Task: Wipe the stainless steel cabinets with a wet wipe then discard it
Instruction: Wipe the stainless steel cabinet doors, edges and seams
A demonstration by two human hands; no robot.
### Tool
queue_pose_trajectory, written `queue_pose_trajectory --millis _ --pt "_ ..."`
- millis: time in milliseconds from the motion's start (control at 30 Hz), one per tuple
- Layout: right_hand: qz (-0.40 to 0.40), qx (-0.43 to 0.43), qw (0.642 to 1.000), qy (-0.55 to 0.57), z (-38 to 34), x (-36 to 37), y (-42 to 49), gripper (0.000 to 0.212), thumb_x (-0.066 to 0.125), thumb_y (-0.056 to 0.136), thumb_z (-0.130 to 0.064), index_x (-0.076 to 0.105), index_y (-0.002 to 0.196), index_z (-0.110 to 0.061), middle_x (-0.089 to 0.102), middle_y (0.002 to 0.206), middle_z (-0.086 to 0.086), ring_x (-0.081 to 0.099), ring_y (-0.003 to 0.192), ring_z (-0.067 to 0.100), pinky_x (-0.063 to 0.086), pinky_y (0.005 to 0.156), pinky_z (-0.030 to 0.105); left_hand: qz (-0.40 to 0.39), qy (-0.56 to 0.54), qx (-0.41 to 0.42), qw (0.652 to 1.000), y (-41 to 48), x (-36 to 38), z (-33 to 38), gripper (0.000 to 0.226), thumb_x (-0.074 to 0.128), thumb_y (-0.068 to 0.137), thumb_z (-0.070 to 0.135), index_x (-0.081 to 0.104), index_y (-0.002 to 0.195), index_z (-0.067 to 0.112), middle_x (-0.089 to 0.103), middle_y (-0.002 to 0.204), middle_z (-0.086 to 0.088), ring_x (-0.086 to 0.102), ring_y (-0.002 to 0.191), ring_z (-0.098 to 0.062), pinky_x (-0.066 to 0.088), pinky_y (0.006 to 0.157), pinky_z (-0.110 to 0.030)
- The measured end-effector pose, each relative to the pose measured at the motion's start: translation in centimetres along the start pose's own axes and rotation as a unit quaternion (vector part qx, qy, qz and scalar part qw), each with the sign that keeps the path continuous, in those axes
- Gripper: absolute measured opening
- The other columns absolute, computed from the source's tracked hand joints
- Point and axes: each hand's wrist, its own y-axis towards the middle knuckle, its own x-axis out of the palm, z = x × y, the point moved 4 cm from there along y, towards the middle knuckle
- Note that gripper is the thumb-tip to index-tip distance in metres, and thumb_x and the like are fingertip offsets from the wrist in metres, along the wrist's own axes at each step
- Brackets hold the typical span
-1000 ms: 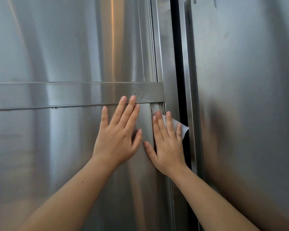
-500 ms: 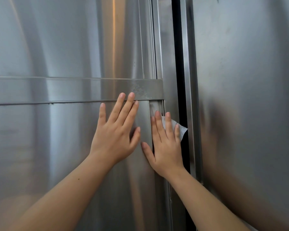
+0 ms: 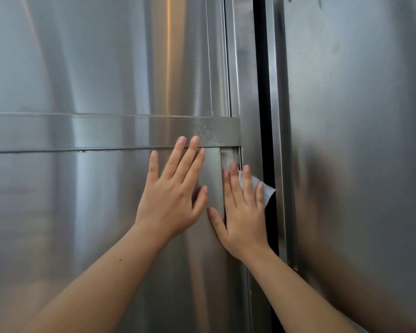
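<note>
White and thin, the wet wipe [image 3: 258,188] lies under the right hand [image 3: 243,212], pushed flat on the narrow edge strip [image 3: 229,157] of the left cabinet door [image 3: 82,224]. One corner of the wipe pokes out past the little finger, over the dark gap [image 3: 262,92] between the two cabinets. The right hand's fingers are straight and press on the wipe; they do not curl round it. The left hand [image 3: 173,195] is just beside it, also flat with straight fingers, resting on the door and holding nothing. Its two longest fingertips reach onto the flat steel band [image 3: 106,131] that runs across the door. On the far side of the gap stands the right cabinet [image 3: 358,152], with dull smudges on it.

I think the wiping step is going on, at the door's edge. Next, the hand should slide the wipe along the strip, pressing enough that it does not slip into the gap. The throwing away comes later
</note>
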Motion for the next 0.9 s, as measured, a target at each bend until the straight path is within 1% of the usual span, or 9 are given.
queue_pose_trajectory --millis 100,233,367,500,600,700,833,900 --pt "-0.004 -0.007 1.0 0.004 0.1 0.0 -0.5 0.068 0.025 0.093 -0.049 0.024 0.145 -0.004 0.018 0.153 0.013 0.011 0.142 0.03 0.012 0.112 0.049 -0.005 0.0 -0.001 1.0 0.0 0.0 0.0 0.063 0.034 0.087 0.036 0.037 0.142 0.007 0.026 0.152 -0.009 0.02 0.141 -0.025 0.017 0.109 -0.055" --pt "-0.006 -0.036 0.999 0.004 0.5 -0.4 1.4 0.07 0.022 0.093 -0.051 0.018 0.145 -0.005 0.017 0.153 0.013 0.007 0.142 0.03 0.006 0.114 0.047 -0.002 0.004 0.002 1.0 0.0 0.1 0.0 0.063 0.034 0.087 0.037 0.037 0.142 0.007 0.026 0.152 -0.009 0.021 0.141 -0.025 0.016 0.109 -0.054" --pt "0.01 -0.01 1.0 0.013 0.5 -0.8 4.1 0.072 0.019 0.092 -0.052 0.023 0.144 -0.003 0.024 0.152 0.013 0.004 0.142 0.028 0.002 0.113 0.047 0.004 -0.001 0.001 1.0 0.0 0.1 0.0 0.063 0.034 0.088 0.039 0.038 0.142 0.007 0.027 0.152 -0.009 0.021 0.141 -0.025 0.013 0.109 -0.052" --pt "0.034 -0.001 0.999 0.003 0.2 -0.5 3.0 0.069 0.022 0.093 -0.049 0.029 0.142 -0.001 0.027 0.15 0.016 0.013 0.14 0.032 0.011 0.112 0.05 0.005 0.001 0.0 1.0 -0.1 0.1 -0.1 0.064 0.035 0.087 0.038 0.036 0.142 0.007 0.026 0.152 -0.008 0.02 0.141 -0.024 0.012 0.11 -0.052" --pt "0.032 -0.011 0.999 0.013 0.1 -0.1 0.8 0.068 0.023 0.094 -0.048 0.024 0.144 -0.002 0.021 0.152 0.016 0.01 0.142 0.032 0.007 0.114 0.047 -0.002 0.001 0.001 1.0 -0.1 0.1 -0.1 0.064 0.035 0.086 0.037 0.035 0.143 0.007 0.024 0.153 -0.008 0.019 0.142 -0.024 0.011 0.11 -0.052" --pt "0.021 -0.009 1.0 0.019 0.2 0.1 -0.1 0.07 0.023 0.094 -0.049 0.023 0.145 -0.002 0.018 0.153 0.016 0.008 0.142 0.032 0.008 0.114 0.049 -0.006 0.003 0.0 1.0 -0.1 0.1 -0.1 0.064 0.034 0.087 0.037 0.035 0.143 0.007 0.024 0.153 -0.008 0.018 0.142 -0.024 0.012 0.11 -0.053" --pt "0.028 -0.007 1.0 0.006 0.1 -0.4 1.7 0.071 0.024 0.092 -0.05 0.026 0.143 0.0 0.024 0.151 0.018 0.013 0.14 0.036 0.012 0.111 0.052 -0.003 -0.004 0.0 1.0 -0.1 0.1 0.0 0.064 0.034 0.086 0.037 0.035 0.143 0.007 0.024 0.153 -0.008 0.018 0.142 -0.023 0.012 0.11 -0.053" --pt "0.034 0.004 0.999 0.006 0.1 -0.7 2.9 0.072 0.024 0.092 -0.05 0.028 0.142 0.001 0.027 0.149 0.018 0.012 0.139 0.036 0.013 0.11 0.053 -0.001 -0.007 0.0 1.0 -0.1 0.1 0.0 0.064 0.034 0.086 0.038 0.037 0.142 0.007 0.026 0.152 -0.008 0.02 0.141 -0.024 0.014 0.11 -0.053"
